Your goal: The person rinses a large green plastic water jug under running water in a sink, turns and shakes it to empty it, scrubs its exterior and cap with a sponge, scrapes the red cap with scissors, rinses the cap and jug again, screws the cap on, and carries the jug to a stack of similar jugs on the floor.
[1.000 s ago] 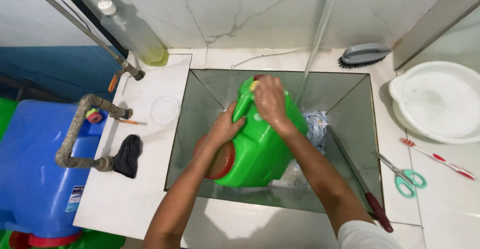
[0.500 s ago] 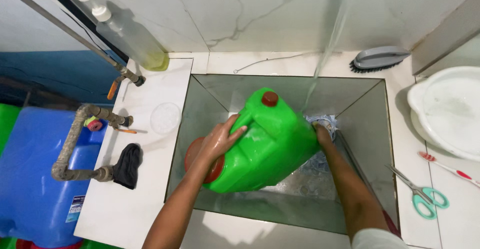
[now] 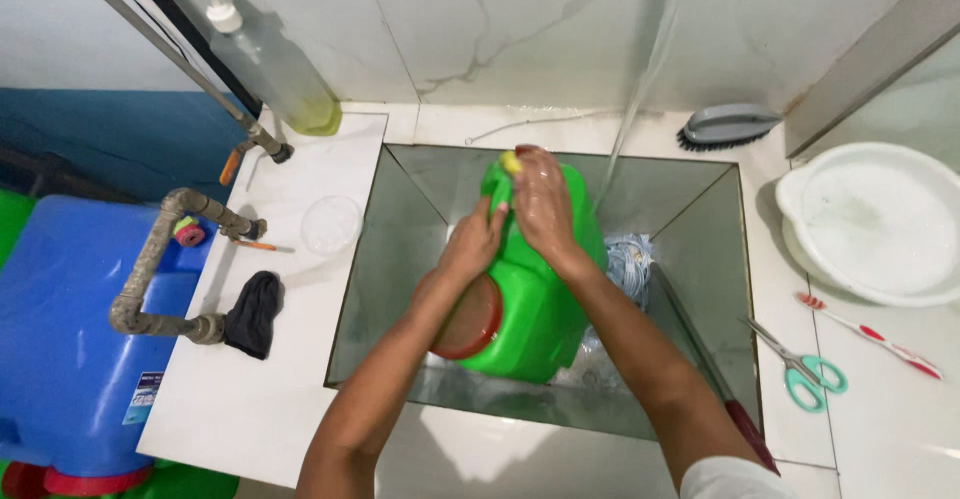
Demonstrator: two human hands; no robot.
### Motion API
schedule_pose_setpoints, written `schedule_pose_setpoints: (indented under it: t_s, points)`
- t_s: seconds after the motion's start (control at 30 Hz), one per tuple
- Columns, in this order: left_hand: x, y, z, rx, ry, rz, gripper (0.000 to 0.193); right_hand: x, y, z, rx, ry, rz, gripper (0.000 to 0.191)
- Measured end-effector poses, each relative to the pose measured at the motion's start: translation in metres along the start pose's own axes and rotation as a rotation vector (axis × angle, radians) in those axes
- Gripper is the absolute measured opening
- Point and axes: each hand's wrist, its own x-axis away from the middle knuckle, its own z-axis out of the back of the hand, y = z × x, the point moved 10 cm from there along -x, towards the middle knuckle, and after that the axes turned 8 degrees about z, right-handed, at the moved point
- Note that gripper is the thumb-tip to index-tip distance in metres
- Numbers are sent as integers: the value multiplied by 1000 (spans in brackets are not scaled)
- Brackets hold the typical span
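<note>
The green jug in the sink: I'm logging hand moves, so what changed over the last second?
Half a second ago the right hand was down beside the green jug; it has come back up onto the jug's top with a yellow sponge. The left hand moved from the jug's side to its handle. Jug stays in the sink; scissors unmoved.

Both forearms enter from the bottom edge, bare, and converge toward centre frame. Left arm runs up and to the right; left hand point(image 3: 472, 244) has fingers curled, pointing up, knuckles toward the camera. Right arm runs up and to the left, a white sleeve edge showing at the upper arm. Right hand point(image 3: 540, 199) sits above the left, palm down, fingers bent over, skin wet. The two hands touch.
</note>
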Motion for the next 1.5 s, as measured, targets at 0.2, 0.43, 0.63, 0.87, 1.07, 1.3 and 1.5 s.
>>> schedule_pose_setpoints:
  t_s: [0.2, 0.43, 0.63, 0.87, 1.07, 1.3, 1.5]
  points:
    - [3, -3, -5, 38, 27, -19, 47, 8, -5, 19, 181, 163, -24, 17]
    - [13, 27, -14, -61, -95, -172, 51, -54, -29, -28, 284, -519, 339, 20]
    - [10, 78, -39, -211, -123, -373, 55, -1, -3, 66, 274, -208, 149, 18]
    - [-19, 146, -85, -178, -177, -694, 54, 124, -4, 98, 444, -156, 180, 45]
    - [-3, 191, -162, -442, -327, -818, 57, 89, 74, 64, 233, -499, -171, 39]
    - [-27, 199, -153, -349, -374, -799, 57, 112, 9, 110, 140, -124, 261, 50]
    - [-19, 202, -160, -435, -402, -774, 59, 79, 66, 71, -23, -358, -114, 42]
